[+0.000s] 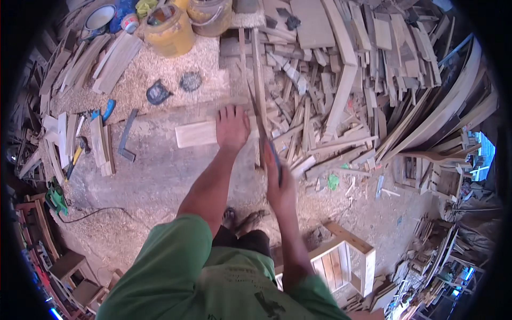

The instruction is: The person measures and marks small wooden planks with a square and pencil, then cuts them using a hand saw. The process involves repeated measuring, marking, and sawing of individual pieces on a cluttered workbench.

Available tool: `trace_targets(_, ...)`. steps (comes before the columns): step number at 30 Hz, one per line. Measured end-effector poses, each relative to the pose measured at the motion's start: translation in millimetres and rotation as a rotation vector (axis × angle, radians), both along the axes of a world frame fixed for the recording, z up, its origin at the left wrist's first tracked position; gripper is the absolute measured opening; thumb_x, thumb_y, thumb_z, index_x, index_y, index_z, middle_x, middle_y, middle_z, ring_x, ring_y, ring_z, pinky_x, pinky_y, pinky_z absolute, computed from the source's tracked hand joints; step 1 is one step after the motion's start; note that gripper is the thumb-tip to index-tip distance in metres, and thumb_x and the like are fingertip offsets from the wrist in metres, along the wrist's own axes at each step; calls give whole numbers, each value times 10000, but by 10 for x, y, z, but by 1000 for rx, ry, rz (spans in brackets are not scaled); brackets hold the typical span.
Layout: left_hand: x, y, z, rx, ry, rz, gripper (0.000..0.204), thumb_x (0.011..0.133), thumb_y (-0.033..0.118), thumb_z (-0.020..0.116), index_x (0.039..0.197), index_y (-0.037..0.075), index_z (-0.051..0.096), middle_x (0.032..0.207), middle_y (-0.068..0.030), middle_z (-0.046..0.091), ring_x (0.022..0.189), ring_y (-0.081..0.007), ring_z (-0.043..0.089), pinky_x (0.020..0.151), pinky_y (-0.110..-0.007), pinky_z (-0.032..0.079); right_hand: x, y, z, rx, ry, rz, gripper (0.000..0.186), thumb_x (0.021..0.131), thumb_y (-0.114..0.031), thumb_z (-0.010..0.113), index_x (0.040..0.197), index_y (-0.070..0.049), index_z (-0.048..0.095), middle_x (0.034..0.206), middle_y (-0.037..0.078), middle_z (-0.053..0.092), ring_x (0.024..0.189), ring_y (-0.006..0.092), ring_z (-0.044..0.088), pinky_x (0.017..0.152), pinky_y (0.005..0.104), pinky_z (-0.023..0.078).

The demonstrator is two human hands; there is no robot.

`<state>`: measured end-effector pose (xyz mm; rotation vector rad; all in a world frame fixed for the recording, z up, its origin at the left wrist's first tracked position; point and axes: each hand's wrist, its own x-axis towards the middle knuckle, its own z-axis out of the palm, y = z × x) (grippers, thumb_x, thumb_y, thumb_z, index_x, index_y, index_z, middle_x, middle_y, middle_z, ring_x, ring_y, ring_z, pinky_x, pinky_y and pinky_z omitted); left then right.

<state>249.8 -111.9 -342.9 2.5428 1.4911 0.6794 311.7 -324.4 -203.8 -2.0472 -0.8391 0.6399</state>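
Note:
My left hand (233, 129) grips a short pale wooden board (196, 134), its palm on top and its fingers bent over the far edge. The board lies flat near the right edge of the workbench (154, 178). In my right hand (281, 184), slightly blurred, the fingers are wrapped round the dark bluish handle of a handsaw (259, 118). The saw's narrow blade points away from me, beside the board's right end. Whether its teeth touch the wood I cannot tell.
Left on the bench lie a metal square (127, 140), a hammer (78, 154) and wood strips (100, 144). Beyond are dark bundles (158, 92), sawdust and yellow buckets (169, 33). Offcuts (320, 106) pile up at right. A wooden frame (346, 256) stands by my right arm.

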Motion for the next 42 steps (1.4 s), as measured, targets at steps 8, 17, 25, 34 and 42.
trace_targets(8,97,-15,54,11,-7,-30,273,1057,293,614,1189,66,687,1208,-189,632,1182,-394,596,1094,-561,462,-280,-971,196,-148,57,-58,328,1135,-265,629,1292,15,696,816,259,708,786,466,778,663,517,561)
trace_targets(17,52,70,29,-9,9,-6,277,1066,303,607,1174,61,690,1201,-188,639,1181,-396,599,1081,-557,469,-241,-838,288,-156,58,-28,295,1149,-271,612,1189,5,707,842,313,704,791,528,739,650,556,548)
trace_targets(25,115,-17,73,14,-35,-28,269,1049,307,623,1143,62,684,1190,-178,640,1162,-386,599,1056,-552,466,-18,-260,-401,2,-61,-37,300,1153,-289,625,1164,7,674,824,283,705,770,546,706,641,576,517)
trace_targets(34,32,15,31,26,-14,8,272,1044,307,628,1142,60,685,1196,-186,635,1170,-392,593,1094,-553,456,-491,-1805,115,-161,17,18,435,1127,-243,633,1479,12,659,1088,323,793,1003,417,843,810,473,646)
trace_targets(42,103,28,85,0,-49,-25,278,1078,308,601,1154,54,683,1171,-181,632,1154,-395,598,1045,-553,467,94,312,-422,-15,-32,9,366,1145,-331,628,1221,25,668,855,319,724,790,561,702,663,606,529)
